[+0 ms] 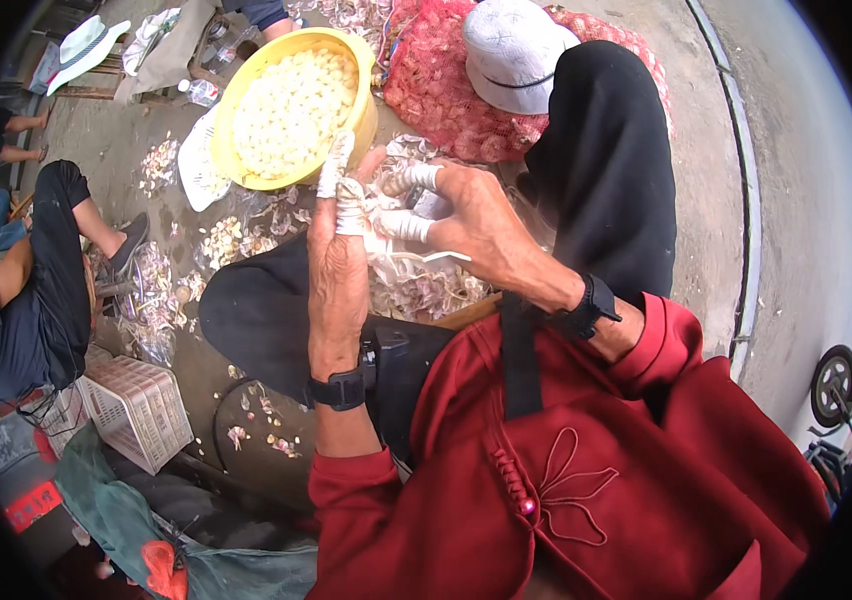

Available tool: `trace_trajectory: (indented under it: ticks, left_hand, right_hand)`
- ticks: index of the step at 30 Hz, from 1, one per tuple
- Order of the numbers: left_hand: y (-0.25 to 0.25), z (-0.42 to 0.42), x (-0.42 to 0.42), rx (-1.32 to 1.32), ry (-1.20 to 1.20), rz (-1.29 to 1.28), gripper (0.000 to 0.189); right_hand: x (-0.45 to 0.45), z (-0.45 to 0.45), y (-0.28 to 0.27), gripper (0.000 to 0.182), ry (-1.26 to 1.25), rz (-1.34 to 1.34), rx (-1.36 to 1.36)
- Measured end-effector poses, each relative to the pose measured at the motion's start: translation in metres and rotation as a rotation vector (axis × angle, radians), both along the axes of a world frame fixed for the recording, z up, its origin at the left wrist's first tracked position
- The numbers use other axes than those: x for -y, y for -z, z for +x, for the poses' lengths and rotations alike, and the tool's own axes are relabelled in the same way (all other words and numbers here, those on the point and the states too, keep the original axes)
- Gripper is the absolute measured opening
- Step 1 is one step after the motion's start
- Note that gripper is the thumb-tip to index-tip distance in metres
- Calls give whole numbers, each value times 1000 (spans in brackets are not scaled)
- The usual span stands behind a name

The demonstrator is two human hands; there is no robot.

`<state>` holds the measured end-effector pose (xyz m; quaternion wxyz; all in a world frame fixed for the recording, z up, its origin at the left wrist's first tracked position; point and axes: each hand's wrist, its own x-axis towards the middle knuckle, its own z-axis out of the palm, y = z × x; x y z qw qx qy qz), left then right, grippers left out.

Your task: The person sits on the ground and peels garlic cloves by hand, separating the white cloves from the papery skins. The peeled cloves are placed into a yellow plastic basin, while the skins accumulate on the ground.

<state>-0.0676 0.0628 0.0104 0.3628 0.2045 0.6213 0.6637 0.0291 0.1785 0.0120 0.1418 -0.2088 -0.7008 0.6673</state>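
My left hand (339,225) is raised beside the yellow plastic tub (366,127), with white wrapping (351,206) around some of its digits. Two taped fingers of my right hand (471,210) reach towards it from the right, their tips close to the left hand's fingers. Glare blurs the space between the hands, so whether either grips something there is unclear. Below the right fingers a thin white strip (447,256) sticks out. Peeled garlic cloves (294,112) fill the tub. Garlic skins (426,289) lie heaped under my hands, between my legs.
A red mesh sack of garlic (433,90) stands ahead, with a white hat (508,56) over it. Another person's legs (58,262) are at left, near a white plastic crate (144,412). A plastic bottle (200,92) lies beyond the tub. My black-trousered knee (606,150) rises at right.
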Motion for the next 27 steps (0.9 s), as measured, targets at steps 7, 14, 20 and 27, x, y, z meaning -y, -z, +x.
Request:
trace_trajectory:
  ticks: [7,14,20,27]
  left_hand:
    - [12,32,15,-412,-352,-340,43]
    - [21,37,3,-542,-448,-350,32]
    - [26,36,0,-360,-549,-298,39]
    - [12,47,10,204,-450,108,37]
  right_hand:
    - [10,-2,26,27,254,229,151]
    - [23,-8,13,29,143,61,74]
    - [36,-9,26,24,170,64,-8]
    - [37,-3,12,20,129,-74,-108]
